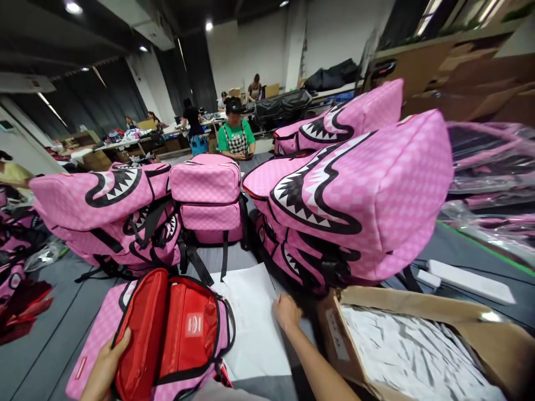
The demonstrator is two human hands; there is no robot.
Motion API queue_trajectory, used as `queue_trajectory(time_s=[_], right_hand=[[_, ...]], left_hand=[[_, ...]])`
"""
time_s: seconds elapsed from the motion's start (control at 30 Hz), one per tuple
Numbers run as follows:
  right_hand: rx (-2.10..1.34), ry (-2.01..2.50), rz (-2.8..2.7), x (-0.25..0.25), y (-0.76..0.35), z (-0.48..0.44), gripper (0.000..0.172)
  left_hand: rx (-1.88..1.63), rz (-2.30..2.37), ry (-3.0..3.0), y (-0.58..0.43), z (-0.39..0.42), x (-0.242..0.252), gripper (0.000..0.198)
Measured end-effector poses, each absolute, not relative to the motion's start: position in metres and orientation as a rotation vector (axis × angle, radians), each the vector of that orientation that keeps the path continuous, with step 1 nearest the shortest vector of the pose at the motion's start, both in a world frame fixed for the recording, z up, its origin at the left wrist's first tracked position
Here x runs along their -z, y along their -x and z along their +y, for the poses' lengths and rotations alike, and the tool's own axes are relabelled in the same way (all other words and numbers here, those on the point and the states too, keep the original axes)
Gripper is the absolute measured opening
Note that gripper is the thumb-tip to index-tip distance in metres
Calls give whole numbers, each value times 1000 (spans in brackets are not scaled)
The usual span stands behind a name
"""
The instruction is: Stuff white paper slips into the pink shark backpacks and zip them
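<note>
A pink checkered backpack (98, 328) lies unzipped before me, with its red lining (190, 328) and a small label inside exposed. My left hand (107, 356) is closed on the backpack's opened front panel, thumb against the red fabric. White paper (251, 323) lies flat to the right of the bag, partly beneath its edge. At the paper's right edge is my right hand (288, 312), its fingers curled inward. Whatever those fingers grip is hidden.
Stuffed pink backpacks with shark mouths (326, 189) stand across the table. A cardboard box (334, 334) of white packets is at right, near white flat pieces (470, 281). Plastic-wrapped pink goods (493, 167) lie beyond. A person in green (236, 136) is opposite.
</note>
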State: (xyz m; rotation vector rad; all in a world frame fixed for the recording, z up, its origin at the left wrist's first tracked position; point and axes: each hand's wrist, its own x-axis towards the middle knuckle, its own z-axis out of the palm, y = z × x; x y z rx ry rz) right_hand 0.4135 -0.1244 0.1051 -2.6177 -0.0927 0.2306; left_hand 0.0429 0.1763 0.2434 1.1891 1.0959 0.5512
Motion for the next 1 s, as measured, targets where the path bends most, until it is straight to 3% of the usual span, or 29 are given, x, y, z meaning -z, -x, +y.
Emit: queue_trajectory(time_s=[0.27, 0.47, 0.73, 1.0], right_hand=[[-152, 2779, -333, -122, -389, -110, 32], [-27, 2741, -571, -140, -378, -97, 28], [164, 2618, -602, -118, -383, -107, 25], [12, 2611, -594, -128, -381, -97, 33]], left_hand=[[-538, 1157, -1158, -43, 179, -260, 30], [-502, 1111, -1181, -36, 193, -249, 30], [-440, 1079, -1203, -37, 210, -235, 32], [-508, 1142, -1290, -51, 197, -248, 26]])
